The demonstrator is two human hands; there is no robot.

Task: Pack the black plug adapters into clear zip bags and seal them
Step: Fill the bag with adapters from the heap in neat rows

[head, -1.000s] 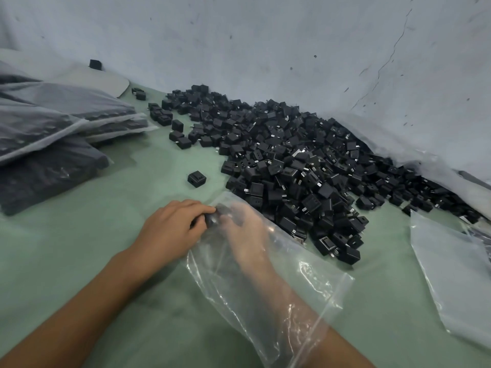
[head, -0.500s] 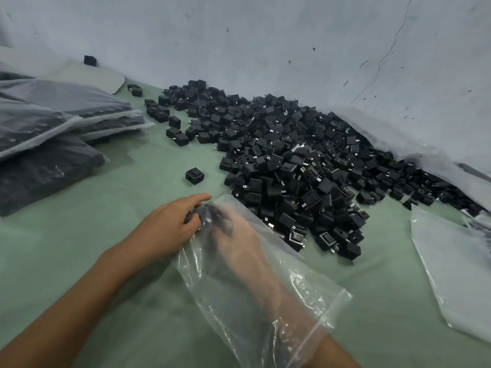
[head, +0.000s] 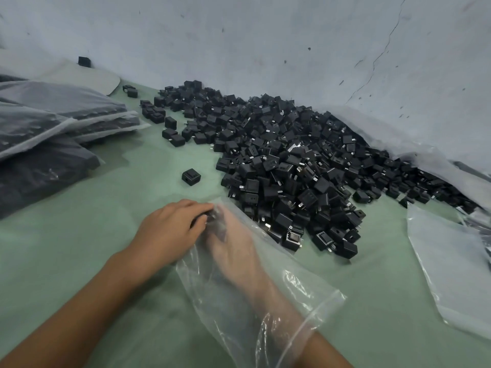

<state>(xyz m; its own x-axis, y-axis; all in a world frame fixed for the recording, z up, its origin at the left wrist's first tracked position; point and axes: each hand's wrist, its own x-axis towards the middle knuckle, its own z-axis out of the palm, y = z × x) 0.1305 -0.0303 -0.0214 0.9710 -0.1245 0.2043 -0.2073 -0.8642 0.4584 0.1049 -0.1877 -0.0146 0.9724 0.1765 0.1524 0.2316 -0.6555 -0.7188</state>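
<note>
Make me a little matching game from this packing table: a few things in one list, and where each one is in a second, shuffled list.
Things:
1. right hand
2. lone adapter
3. filled bags
4. empty bag

Places:
A. stacked at the table's left edge
B. inside the clear bag
C. lying flat at the right
D. by itself, left of the big pile

Pairs: 1-B, 2-D, 3-A, 4-C
</note>
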